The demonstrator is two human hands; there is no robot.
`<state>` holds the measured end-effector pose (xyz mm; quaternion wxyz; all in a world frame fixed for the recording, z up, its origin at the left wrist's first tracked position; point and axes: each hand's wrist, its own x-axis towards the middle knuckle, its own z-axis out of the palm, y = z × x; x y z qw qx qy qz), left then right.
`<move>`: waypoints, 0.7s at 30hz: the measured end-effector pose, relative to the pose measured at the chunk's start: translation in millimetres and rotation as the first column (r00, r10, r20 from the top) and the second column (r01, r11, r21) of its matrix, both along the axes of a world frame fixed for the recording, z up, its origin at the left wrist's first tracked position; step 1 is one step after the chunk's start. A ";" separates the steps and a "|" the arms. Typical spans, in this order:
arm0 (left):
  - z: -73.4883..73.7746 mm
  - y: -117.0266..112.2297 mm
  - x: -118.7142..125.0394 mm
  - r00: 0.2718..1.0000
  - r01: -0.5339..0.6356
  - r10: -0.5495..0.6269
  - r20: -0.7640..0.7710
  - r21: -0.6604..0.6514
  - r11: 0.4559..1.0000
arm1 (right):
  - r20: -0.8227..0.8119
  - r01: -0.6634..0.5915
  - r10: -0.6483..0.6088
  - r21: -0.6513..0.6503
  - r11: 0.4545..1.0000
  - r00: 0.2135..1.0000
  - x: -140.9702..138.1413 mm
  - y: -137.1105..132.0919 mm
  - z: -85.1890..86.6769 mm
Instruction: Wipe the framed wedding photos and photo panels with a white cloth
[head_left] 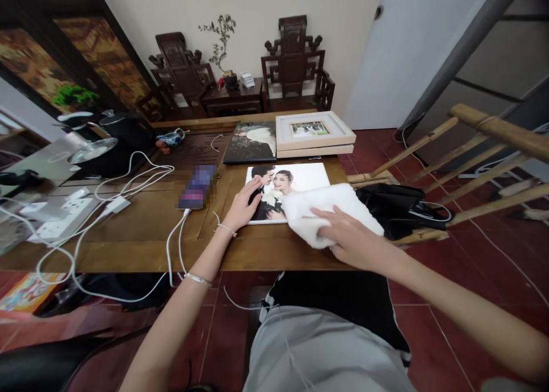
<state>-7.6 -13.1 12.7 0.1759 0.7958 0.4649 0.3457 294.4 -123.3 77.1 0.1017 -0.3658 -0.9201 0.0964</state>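
A wedding photo panel [306,175] lies flat on the wooden table [253,246] in front of me. My left hand [246,202] rests on its left edge with the fingers stretched out. In my right hand [349,235] is a folded white cloth [330,200], pressed on the panel's right part and reaching past its edge. The cloth hides the panel's lower right corner. Behind the panel lies a dark photo panel [253,142], and beside that are stacked light-wood picture frames [317,126], the top one holding a small picture.
Left of the panel lies a phone [197,187] with a white cable plugged in. Cables tangle around a power strip [64,215]. A dark kettle [122,129] stands at the back left. A bamboo chair [484,169] with a black bag [394,209] is at the right.
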 end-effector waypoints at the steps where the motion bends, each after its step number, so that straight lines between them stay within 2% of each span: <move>1: 0.2 0.0 -0.1 1.000 0.000 0.000 0.000 -0.002 1.000 | -0.005 0.024 -0.024 0.002 1.000 1.000 -1.3 13.5 2.6; 4: 0.7 0.1 -0.8 1.000 0.008 -0.008 0.004 0.000 1.000 | 0.000 0.093 -0.093 -0.024 0.995 0.996 -5.2 62.3 12.7; 8: 0.4 0.4 -1.5 1.000 0.010 -0.010 0.005 0.000 1.000 | -0.009 0.033 -0.034 -0.064 0.997 0.999 -10.5 127.8 28.8; 10: 0.1 0.4 -1.6 1.000 0.004 -0.004 0.004 0.000 1.000 | -0.022 0.023 -0.024 -0.078 0.997 0.999 -12.6 155.2 35.5; 13: 0.0 0.3 -1.9 1.000 0.006 -0.006 0.004 -0.002 1.000 | -0.012 0.102 -0.103 -0.108 0.989 0.995 -14.9 185.2 41.9; 17: -0.1 0.6 -2.4 1.000 0.006 -0.006 0.004 -0.006 1.000 | 0.021 0.155 -0.153 -0.131 0.979 0.988 -17.3 194.0 43.6; 21: -0.5 1.0 -2.2 1.000 0.012 -0.012 -0.005 0.002 1.000 | 0.040 0.077 -0.074 -0.082 0.994 0.997 -17.9 161.3 36.4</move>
